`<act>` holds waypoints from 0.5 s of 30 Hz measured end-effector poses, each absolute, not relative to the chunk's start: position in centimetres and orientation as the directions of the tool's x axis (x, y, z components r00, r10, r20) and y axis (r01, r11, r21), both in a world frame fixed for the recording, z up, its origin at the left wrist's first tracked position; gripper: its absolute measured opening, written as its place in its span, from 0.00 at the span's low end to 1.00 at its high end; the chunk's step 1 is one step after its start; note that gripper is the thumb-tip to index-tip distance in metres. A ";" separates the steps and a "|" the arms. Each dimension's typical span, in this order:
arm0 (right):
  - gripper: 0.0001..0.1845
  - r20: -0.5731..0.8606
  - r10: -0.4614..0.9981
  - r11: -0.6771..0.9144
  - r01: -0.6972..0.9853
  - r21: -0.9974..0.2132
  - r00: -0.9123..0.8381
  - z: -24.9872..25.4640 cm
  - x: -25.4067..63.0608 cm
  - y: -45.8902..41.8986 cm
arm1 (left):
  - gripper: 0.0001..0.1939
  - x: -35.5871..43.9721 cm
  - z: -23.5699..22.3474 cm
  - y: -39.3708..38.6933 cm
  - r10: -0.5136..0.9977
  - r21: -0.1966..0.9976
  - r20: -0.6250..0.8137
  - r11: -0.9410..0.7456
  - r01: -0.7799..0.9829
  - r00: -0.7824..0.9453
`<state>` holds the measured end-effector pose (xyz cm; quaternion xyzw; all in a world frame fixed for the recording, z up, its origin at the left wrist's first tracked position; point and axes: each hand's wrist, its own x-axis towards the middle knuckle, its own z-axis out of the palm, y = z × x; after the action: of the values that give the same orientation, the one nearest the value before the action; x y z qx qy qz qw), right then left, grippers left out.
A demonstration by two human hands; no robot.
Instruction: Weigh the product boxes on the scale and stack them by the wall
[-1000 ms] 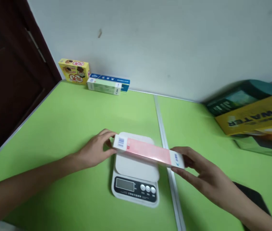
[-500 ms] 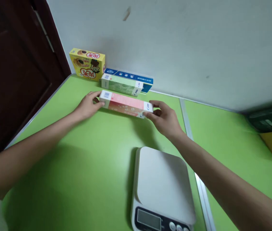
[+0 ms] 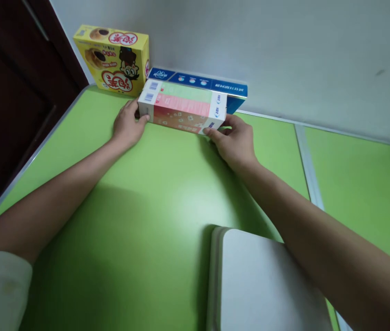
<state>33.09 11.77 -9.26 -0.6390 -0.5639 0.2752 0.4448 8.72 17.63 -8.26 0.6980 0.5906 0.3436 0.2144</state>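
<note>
A long pink toothpaste box (image 3: 181,114) lies across the green table, held at its two ends. My left hand (image 3: 127,125) grips its left end between thumb and fingers. The right end is pinched by my right hand (image 3: 235,141), with the thumb at the front lower corner. Right behind it, a similar green toothpaste box (image 3: 189,92) shows mostly its top, lined up with the pink one. Against the wall stands a dark blue box (image 3: 195,82), its front largely hidden by the other two.
To the left at the back stands a yellow snack box (image 3: 110,62). A white kitchen scale (image 3: 260,280) sits near the front, below my right forearm. The wall (image 3: 267,50) bounds the table's far side, and a metal strip (image 3: 308,165) crosses the green tabletop (image 3: 139,220) at right.
Both hands have moved the pink toothpaste box away from me, closing the gap to the green one. The view has shifted closer to the boxes, and the scale's display has left the frame.
</note>
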 end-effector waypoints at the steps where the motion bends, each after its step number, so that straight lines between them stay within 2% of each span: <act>1: 0.19 0.159 0.963 0.040 0.472 -0.881 0.216 -9.4 33.2 11.8 | 0.20 8.6 -8.3 17.7 0.972 0.705 0.225 -0.214 0.676 0.072; 6: 0.19 0.144 0.961 0.033 0.420 -0.907 0.236 -9.5 32.9 12.3 | 0.19 8.4 -8.2 17.5 0.968 0.692 0.243 -0.219 0.688 0.064; 8: 0.20 0.069 0.969 -0.023 0.365 -0.931 0.237 -8.5 32.4 12.3 | 0.21 8.6 -7.8 17.0 0.972 0.701 0.233 -0.180 0.691 0.017; 12: 0.27 -0.192 0.966 -0.233 0.262 -0.937 0.170 -5.0 32.4 10.0 | 0.32 9.6 -5.8 13.9 0.961 0.731 0.242 -0.089 0.676 -0.134; 15: 0.18 -0.229 0.964 -0.259 0.270 -0.927 0.138 -2.5 34.2 5.4 | 0.31 10.9 -3.5 10.0 0.937 0.664 0.350 -0.232 0.711 -0.021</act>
<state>34.20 5.36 -2.50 -0.6504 -0.4741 0.4543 0.3817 10.93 10.02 -3.45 0.6842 0.6019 0.3848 0.1468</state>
